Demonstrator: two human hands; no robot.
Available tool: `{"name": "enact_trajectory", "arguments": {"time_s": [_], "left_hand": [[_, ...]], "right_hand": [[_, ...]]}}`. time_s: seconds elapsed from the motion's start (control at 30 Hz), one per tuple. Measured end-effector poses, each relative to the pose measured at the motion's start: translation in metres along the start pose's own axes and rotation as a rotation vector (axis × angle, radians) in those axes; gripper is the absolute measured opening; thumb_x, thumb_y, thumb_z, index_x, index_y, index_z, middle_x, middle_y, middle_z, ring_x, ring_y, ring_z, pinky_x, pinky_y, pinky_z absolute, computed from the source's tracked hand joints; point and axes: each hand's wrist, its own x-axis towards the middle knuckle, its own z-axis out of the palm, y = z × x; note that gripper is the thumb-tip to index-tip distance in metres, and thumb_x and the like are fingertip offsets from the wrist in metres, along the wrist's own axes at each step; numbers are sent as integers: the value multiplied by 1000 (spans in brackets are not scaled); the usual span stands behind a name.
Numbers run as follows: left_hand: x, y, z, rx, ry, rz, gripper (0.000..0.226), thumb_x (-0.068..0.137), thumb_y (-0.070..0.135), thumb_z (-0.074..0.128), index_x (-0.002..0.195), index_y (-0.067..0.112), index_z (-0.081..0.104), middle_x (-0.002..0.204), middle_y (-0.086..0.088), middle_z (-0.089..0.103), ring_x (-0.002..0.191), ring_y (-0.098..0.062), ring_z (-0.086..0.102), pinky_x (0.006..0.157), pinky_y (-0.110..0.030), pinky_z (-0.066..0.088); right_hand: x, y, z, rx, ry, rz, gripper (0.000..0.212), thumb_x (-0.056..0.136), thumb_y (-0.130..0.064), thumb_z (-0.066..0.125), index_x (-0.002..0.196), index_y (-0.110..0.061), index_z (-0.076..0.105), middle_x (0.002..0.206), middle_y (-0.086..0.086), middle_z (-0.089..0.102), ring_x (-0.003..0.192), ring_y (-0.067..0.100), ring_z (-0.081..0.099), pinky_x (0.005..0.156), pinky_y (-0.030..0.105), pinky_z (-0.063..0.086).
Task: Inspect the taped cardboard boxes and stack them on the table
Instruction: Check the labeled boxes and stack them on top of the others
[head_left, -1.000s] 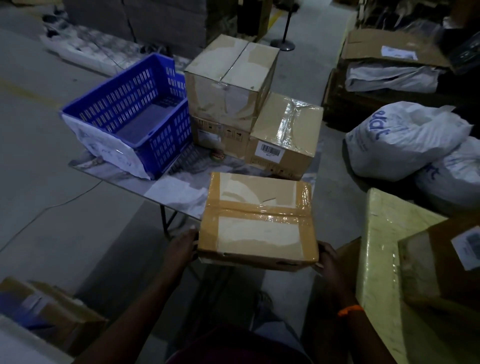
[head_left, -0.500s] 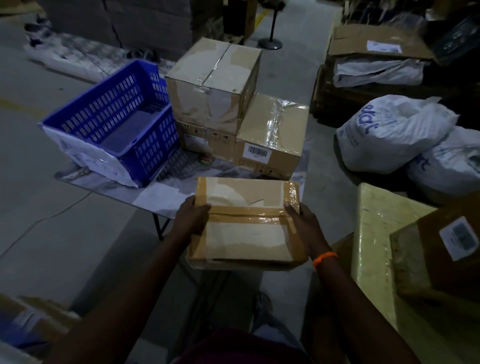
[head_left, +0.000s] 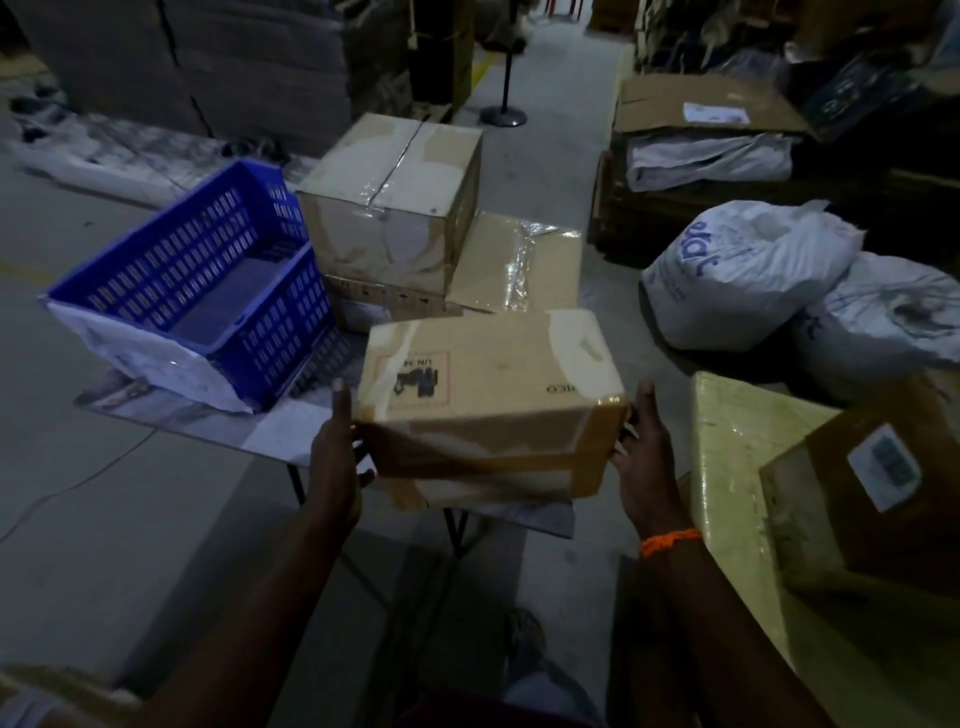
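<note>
Location: you are standing in a dim warehouse. Taped cartons (head_left: 389, 208) are sitting stacked on a counter (head_left: 280, 441), and bulging white sacks (head_left: 743, 275) are lying on the concrete floor (head_left: 104, 519).

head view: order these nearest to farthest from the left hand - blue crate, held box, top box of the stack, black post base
1. held box, in the left hand
2. blue crate, table's left
3. top box of the stack, mid-table behind
4. black post base, floor far back
</note>
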Motion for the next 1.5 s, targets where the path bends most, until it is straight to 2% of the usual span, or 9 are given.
{"name": "enact_trajectory", "arguments": {"time_s": [0.2,0.4,0.63,0.87,0.97,1.07,1.23,1.37,1.5], "left_hand": [[1,-21,-15,198,-54,10,46,86,52,71,119,24,60,125,-7,63,112,-28,63,88,-48,57],[-5,-40,-27,220,-36,51,79,56,74,81,117,28,64,123,-5,69,111,-26,68,93,-53,57],[-12,-38,-16,266,-25,123,67,75,68,74,123,24,59,123,-2,63,111,-23,64,92,-49,56],[5,-28,-7,302,-49,202,51,81,64,65,119,31,58,123,2,63,113,-21,63,88,-47,58],[16,-19,-6,372,-77,231,62,78,65,63,125,25,56,121,7,63,114,-19,63,80,-34,56],[14,-8,2,531,-79,499,24,96,37,67,116,31,56,114,31,65,110,7,61,78,-16,54],[36,-17,23,1209,-106,887,49,98,35,54,144,21,48,154,-5,44,146,-24,34,116,-54,34],[47,-21,56,1560,-172,994,51,98,42,38,137,17,61,149,-8,53,143,-31,44,120,-63,13],[55,-33,65,1646,-234,984,59,97,40,36,148,13,49,156,-12,44,143,-31,44,116,-59,33]], "right_hand": [[-12,32,-16,-107,-34,25,38,97,-41,67,126,-16,64,114,9,76,107,25,73,80,36,58],[-20,50,-28,-160,-33,36,25,104,-21,57,128,-16,61,116,9,73,104,19,72,76,27,57],[-20,57,-21,-212,14,-52,15,105,-30,57,117,-32,64,117,6,73,107,22,71,83,35,57],[1,49,-11,-253,-23,-67,43,89,-49,58,124,-25,65,115,6,74,107,25,71,95,53,58],[13,47,-12,-386,-27,-84,41,89,-57,57,122,-34,65,116,1,74,109,25,71,96,58,56],[11,42,-3,-714,12,-271,47,96,-46,52,140,-30,55,131,6,64,119,28,63,97,48,55],[9,40,49,-1133,-91,-900,56,97,-27,51,151,-11,48,154,17,50,143,30,43,114,48,38],[19,46,89,-1390,-304,-887,57,102,-39,36,151,-14,51,159,11,46,148,28,42,115,58,40],[26,46,99,-1534,-305,-936,56,102,-38,35,149,-14,54,159,9,46,148,27,43,115,57,40]]}}
